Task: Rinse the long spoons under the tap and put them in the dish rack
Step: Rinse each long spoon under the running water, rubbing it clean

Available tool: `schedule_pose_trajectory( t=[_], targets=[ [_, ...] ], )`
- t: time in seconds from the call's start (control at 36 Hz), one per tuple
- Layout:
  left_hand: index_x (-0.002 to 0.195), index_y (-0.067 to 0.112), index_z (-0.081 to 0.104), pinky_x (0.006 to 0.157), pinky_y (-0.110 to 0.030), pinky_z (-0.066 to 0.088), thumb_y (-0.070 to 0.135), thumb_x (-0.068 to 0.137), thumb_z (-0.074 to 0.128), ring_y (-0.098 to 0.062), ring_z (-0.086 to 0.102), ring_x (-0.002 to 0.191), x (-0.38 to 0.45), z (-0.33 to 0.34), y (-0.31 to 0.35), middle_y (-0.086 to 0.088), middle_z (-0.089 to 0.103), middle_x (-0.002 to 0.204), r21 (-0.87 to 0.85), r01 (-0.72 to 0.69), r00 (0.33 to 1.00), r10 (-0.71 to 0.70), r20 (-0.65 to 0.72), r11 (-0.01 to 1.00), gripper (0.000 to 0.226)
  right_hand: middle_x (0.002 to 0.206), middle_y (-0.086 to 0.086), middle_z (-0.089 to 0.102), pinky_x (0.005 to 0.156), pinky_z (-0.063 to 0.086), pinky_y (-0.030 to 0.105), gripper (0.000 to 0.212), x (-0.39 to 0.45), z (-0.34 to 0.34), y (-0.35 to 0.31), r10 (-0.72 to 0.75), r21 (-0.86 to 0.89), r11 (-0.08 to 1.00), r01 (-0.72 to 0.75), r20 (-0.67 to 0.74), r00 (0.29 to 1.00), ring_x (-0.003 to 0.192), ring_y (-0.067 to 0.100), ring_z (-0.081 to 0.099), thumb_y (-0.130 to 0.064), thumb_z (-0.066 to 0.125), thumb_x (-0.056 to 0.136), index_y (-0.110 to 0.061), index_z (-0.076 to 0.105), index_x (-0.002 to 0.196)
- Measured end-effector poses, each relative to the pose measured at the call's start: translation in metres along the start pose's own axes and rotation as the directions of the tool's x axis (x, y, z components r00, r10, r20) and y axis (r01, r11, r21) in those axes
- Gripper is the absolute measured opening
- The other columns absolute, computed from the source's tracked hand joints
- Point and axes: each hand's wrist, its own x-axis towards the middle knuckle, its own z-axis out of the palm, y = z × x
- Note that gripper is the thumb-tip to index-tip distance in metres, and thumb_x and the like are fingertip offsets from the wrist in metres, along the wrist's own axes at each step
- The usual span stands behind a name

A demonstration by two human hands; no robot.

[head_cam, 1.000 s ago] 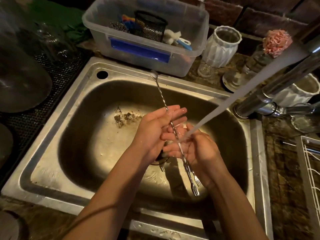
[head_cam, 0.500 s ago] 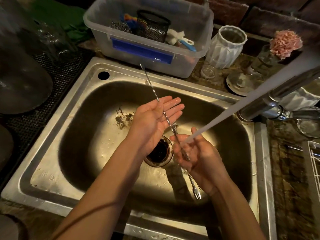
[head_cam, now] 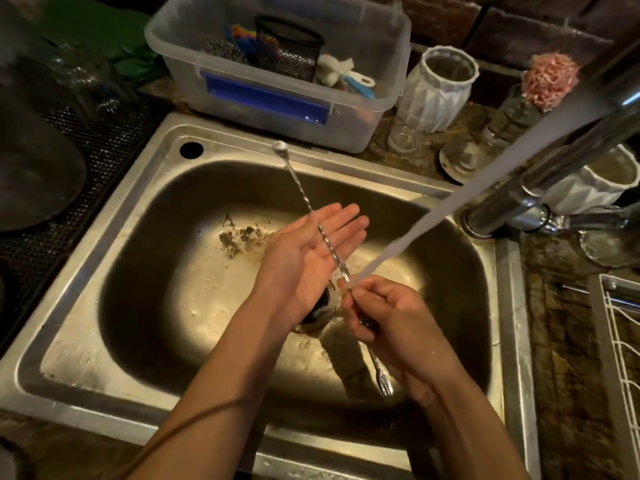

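A long twisted metal spoon point(head_cam: 300, 188) stretches over the steel sink point(head_cam: 138, 209), its small bowl toward the far rim and a little fork end near my right wrist. My right hand point(head_cam: 388, 320) is closed around the lower part of the handle. My left hand point(head_cam: 311, 258) lies flat and open, palm up, under the middle of the handle, touching it. Water from the tap point(head_cam: 526, 188) streams diagonally onto the spoon where my right fingers pinch it. A corner of the white wire dish rack point(head_cam: 620, 341) shows at the right edge.
Food scraps point(head_cam: 239, 237) lie on the sink floor by the drain point(head_cam: 318, 313). Behind the sink stand a clear plastic tub point(head_cam: 349, 109) of cleaning tools, two white ribbed vases point(head_cam: 440, 88), glasses and a pink flower. A dark mesh mat point(head_cam: 69, 161) covers the left counter.
My left hand has opened flat and drawn apart from the right, sliding up along the handle. The spoon's bowl end swung left, then back toward the far rim. My right hand stays gripping under the stream.
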Motion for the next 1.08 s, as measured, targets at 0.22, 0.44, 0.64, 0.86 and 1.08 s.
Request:
schedule_pose_trajectory(
  t=[0.22,0.44,0.64,0.86,1.08],
  targets=[
    [0.123,-0.004,0.054,0.078,-0.032,0.061,-0.007,0.084,0.057,-0.034,0.072,0.105,-0.009,0.000,-0.013,-0.023,0.072,0.118,0.031,0.046,0.999,-0.047,0.000,0.998,0.039,0.066,0.004,0.059,0.046,0.038,0.016,0.017,-0.009,0.008,0.001,-0.027,0.011,1.000,0.027,-0.029,0.999,0.050,0.007,0.045,-0.005,0.050,0.098,-0.002,0.066,0.093],
    [0.122,-0.006,0.053,0.082,-0.040,0.062,0.000,0.102,0.038,-0.038,0.069,0.111,-0.012,-0.006,-0.020,-0.026,0.069,0.122,0.060,0.094,0.995,-0.092,-0.033,0.994,0.025,0.065,0.009,0.056,0.052,0.040,0.019,0.024,-0.026,0.008,0.008,-0.088,-0.127,0.989,0.076,-0.086,0.992,0.053,0.010,0.045,-0.011,0.050,0.100,-0.005,0.068,0.084],
    [0.121,-0.010,0.054,0.064,-0.033,0.062,0.002,0.104,0.035,-0.030,0.077,0.085,-0.013,-0.005,-0.024,-0.025,0.075,0.105,-0.037,0.159,0.984,-0.161,-0.069,0.987,0.027,0.049,0.001,0.049,0.045,0.035,0.014,0.030,-0.045,0.008,0.008,-0.166,-0.326,0.939,0.107,-0.161,0.973,0.045,0.010,0.040,-0.020,0.052,0.100,-0.010,0.067,0.076],
    [0.114,-0.006,0.056,0.061,-0.031,0.061,0.007,0.106,0.034,-0.025,0.078,0.080,-0.009,-0.005,-0.023,-0.018,0.078,0.092,-0.003,0.143,0.976,-0.142,-0.166,0.990,0.027,0.052,-0.004,0.057,0.043,0.038,0.015,0.026,-0.069,0.004,0.013,-0.153,-0.382,0.923,0.051,-0.241,0.958,0.042,0.006,0.047,-0.011,0.056,0.097,-0.022,0.073,0.081],
    [0.115,-0.007,0.055,0.073,-0.038,0.064,0.004,0.105,0.038,-0.031,0.077,0.091,-0.006,-0.012,-0.011,-0.027,0.074,0.106,-0.031,0.107,0.953,-0.111,-0.280,0.994,0.023,0.057,0.016,0.064,0.043,0.042,0.020,0.027,-0.097,0.001,0.018,-0.105,-0.380,0.925,-0.004,-0.266,0.958,0.035,0.014,0.048,-0.004,0.057,0.095,-0.017,0.075,0.080]
  ],
)
